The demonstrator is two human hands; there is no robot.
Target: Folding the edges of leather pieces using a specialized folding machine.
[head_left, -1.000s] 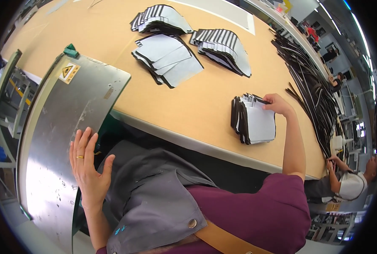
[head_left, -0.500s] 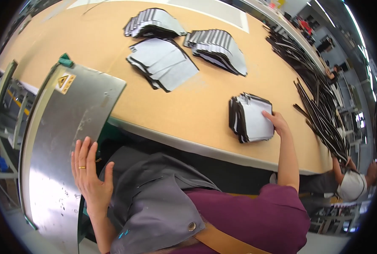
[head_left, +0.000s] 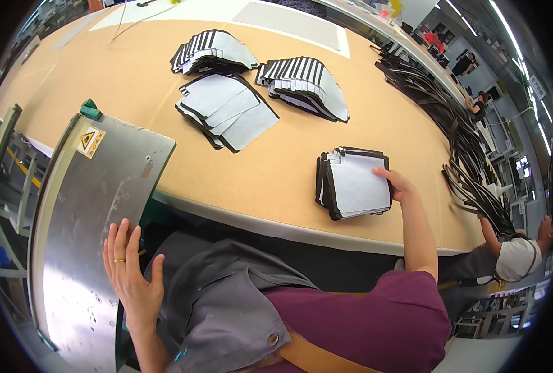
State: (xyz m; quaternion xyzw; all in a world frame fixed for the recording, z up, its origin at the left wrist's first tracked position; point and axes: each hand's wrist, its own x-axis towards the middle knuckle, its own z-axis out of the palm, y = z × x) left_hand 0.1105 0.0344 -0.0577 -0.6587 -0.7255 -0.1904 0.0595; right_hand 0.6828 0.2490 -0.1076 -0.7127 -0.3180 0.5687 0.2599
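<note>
My right hand (head_left: 394, 182) grips the right edge of a squarish stack of flat pieces (head_left: 363, 186), white on top with black edges, lying near the table's front edge. Its thumb presses on the top piece; the other fingers are partly hidden beside the stack. My left hand (head_left: 129, 270), a ring on one finger, lies with fingers stretched over the edge of a metal machine top (head_left: 84, 217) and holds nothing. Farther back on the table are two fanned piles of similar pieces (head_left: 217, 50) (head_left: 307, 87) and a looser, overlapping pile (head_left: 227, 112).
The tan table (head_left: 127, 74) reaches from the machine to the right. Long black strips (head_left: 419, 93) lie along its right side. A co-worker (head_left: 516, 258) at the right end holds some strips. A pale sheet (head_left: 289, 28) lies at the far edge.
The view has shifted, so the table's things sit lower and more to the left. My hands keep their places on stack and machine. The co-worker's loose strips have been drawn nearer to that person.
</note>
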